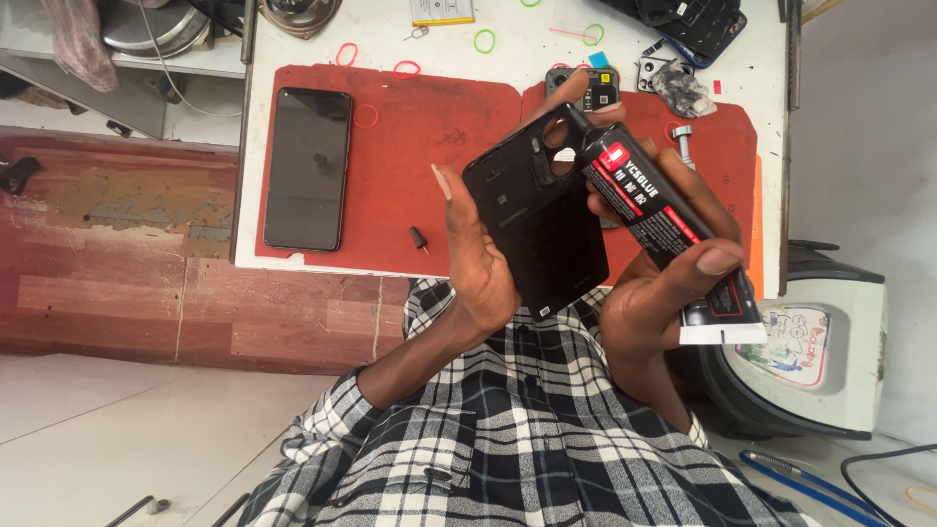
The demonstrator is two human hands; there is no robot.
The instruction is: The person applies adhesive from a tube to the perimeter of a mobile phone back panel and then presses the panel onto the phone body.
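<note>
My left hand (480, 263) grips a black phone back cover (532, 220), inner side up, with camera cut-outs near its top. My right hand (659, 293) holds a black glue tube (664, 220) with a red label, its nozzle end resting at the cover's upper edge near the cut-outs. Both hands hover over the near edge of a red work mat (410, 166). A black phone (308, 168) lies screen up on the mat's left side. A small black tube cap (419, 237) lies on the mat left of my left hand.
The white bench (508, 59) carries coloured rubber bands (484, 41), a camera module part (590, 86), a screw (682, 140), crumpled tissue (680, 90) and dismantled phone parts (683, 20). A grey-white machine (830, 351) stands at the right. Wooden panelling lies to the left.
</note>
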